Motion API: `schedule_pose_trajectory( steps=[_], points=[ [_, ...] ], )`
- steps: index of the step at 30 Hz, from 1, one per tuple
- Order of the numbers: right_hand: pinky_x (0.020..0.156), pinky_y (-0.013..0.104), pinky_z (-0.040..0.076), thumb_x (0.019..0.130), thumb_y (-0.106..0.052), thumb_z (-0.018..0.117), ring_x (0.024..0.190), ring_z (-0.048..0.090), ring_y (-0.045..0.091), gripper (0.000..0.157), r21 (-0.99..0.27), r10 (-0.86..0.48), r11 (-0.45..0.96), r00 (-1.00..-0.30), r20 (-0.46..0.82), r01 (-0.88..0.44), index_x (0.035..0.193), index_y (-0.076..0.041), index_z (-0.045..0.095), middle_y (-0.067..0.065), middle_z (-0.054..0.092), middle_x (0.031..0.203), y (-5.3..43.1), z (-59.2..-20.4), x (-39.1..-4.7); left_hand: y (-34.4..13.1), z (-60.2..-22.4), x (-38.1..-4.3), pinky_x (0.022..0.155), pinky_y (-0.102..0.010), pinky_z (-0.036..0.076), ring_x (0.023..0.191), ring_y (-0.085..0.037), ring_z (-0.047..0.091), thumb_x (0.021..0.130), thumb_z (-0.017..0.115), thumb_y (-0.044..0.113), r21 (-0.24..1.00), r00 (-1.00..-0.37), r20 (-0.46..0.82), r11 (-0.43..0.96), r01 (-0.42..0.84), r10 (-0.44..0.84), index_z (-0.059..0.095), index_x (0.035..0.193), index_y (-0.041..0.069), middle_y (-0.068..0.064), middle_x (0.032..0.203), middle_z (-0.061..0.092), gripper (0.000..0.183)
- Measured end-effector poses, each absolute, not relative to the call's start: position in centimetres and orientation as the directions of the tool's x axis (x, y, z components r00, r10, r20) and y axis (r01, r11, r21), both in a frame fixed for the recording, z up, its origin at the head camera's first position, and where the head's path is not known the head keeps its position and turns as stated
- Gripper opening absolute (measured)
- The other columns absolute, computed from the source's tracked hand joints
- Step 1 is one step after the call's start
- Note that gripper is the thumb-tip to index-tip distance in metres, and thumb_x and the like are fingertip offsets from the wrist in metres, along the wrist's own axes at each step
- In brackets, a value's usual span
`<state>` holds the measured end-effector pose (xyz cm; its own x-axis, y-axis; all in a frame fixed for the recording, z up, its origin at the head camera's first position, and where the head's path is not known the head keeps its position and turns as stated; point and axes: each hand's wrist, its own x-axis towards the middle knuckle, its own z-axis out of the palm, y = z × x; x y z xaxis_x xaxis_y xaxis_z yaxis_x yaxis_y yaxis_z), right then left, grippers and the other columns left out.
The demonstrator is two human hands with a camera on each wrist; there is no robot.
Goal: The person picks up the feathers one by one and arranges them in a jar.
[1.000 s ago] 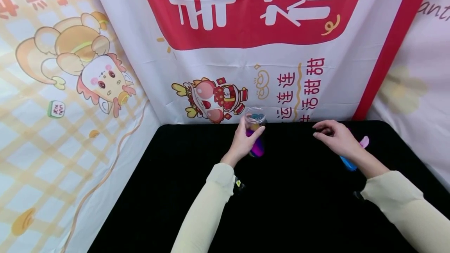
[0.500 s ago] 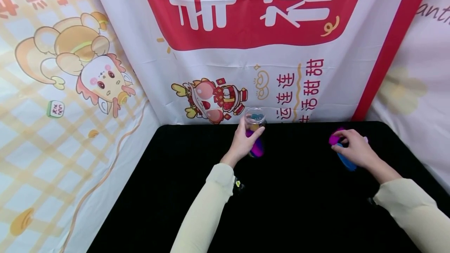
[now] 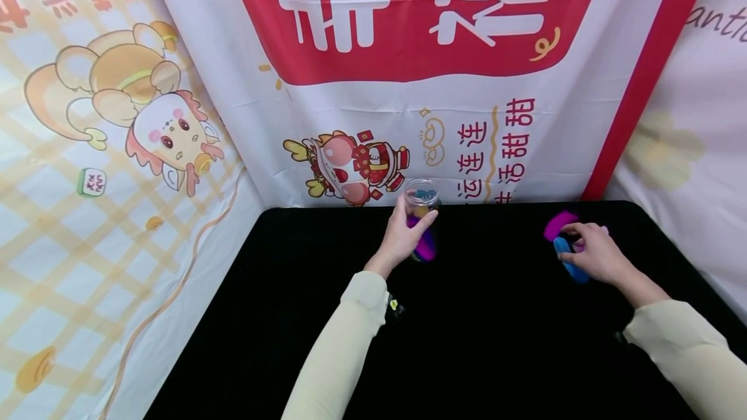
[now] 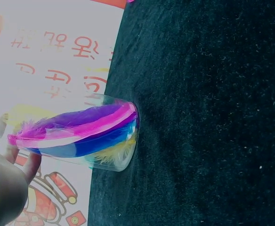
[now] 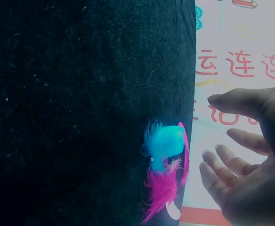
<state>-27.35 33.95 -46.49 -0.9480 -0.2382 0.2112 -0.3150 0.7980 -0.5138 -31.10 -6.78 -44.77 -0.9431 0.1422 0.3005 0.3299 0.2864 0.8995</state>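
Underneath: a table with a black cloth spreads below both hands, its far edge just beyond them.
Beyond the hands: a white backdrop with a red panel, sideways characters and a cartoon figure.
Outward of the left hand: a yellow-checked hanging with a cartoon animal.
Outward of the right hand: a pale hanging past the table's end.
Left hand: this hand grasps a clear jar, fingers around its wall, mouth upward.
Right hand: thumb and fingers of this hand are parted, gripping nothing; a blue feather and a magenta feather lie on the cloth at its fingertips.
Left wrist view alone: the jar's contents below the grip show clearly, with purple, magenta, blue and yellow feathers, which the fingers partly cover from the head.
Right wrist view alone: a gap appears between fingertips and feathers, whereas from the head the thumb overlaps the blue one; contact cannot be told.
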Motion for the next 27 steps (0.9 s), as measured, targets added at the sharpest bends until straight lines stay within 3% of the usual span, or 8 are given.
schedule_pose_trajectory(
  steps=[6, 12, 22, 27],
  points=[
    [0.091, 0.065, 0.049, 0.088, -0.013, 0.077, 0.109, 0.061, 0.057, 0.060, -0.554, -0.226, 0.792, -0.966, 0.128, -0.258, 0.130, 0.020, 0.049, 0.044, 0.059, 0.120, 34.3, -46.7, -27.0, -6.8, -44.8, -31.1, 0.113, -0.039, 0.039, 0.127, -0.015, 0.057, 0.096, 0.072, 0.044, 0.899, -0.946, 0.297, 0.296, 0.324, 0.134, 0.037, 0.149, 0.024, -0.002, 0.135, 0.064, 0.067],
    [0.093, 0.064, 0.049, 0.091, -0.016, 0.075, 0.111, 0.059, 0.057, 0.063, -0.561, -0.189, 0.808, -0.981, 0.047, -0.182, 0.131, 0.024, 0.045, 0.043, 0.060, 0.119, 35.0, -47.0, -26.7, -6.7, -44.7, -31.0, 0.113, -0.041, 0.039, 0.125, -0.017, 0.058, 0.096, 0.073, 0.041, 0.897, -0.940, 0.316, 0.282, 0.341, 0.133, 0.039, 0.147, 0.023, -0.010, 0.134, 0.065, 0.065],
    [0.088, 0.058, 0.052, 0.092, -0.017, 0.073, 0.105, 0.062, 0.051, 0.060, -0.572, -0.183, 0.807, -0.983, -0.004, -0.148, 0.125, 0.026, 0.049, 0.040, 0.063, 0.114, 35.2, -47.2, -26.7, -6.7, -44.7, -31.0, 0.113, -0.040, 0.039, 0.125, -0.014, 0.058, 0.095, 0.072, 0.044, 0.903, -0.948, 0.288, 0.291, 0.315, 0.135, 0.036, 0.149, 0.025, -0.004, 0.133, 0.065, 0.068],
    [0.085, 0.055, 0.054, 0.093, -0.017, 0.072, 0.102, 0.063, 0.047, 0.058, -0.596, -0.185, 0.792, -0.982, -0.021, -0.136, 0.125, 0.027, 0.049, 0.036, 0.066, 0.109, 35.1, -47.3, -26.9, -6.6, -44.7, -31.1, 0.113, -0.040, 0.038, 0.128, -0.021, 0.057, 0.096, 0.072, 0.044, 0.902, -0.946, 0.295, 0.286, 0.323, 0.138, 0.037, 0.149, 0.024, -0.005, 0.133, 0.065, 0.067]
  ],
)
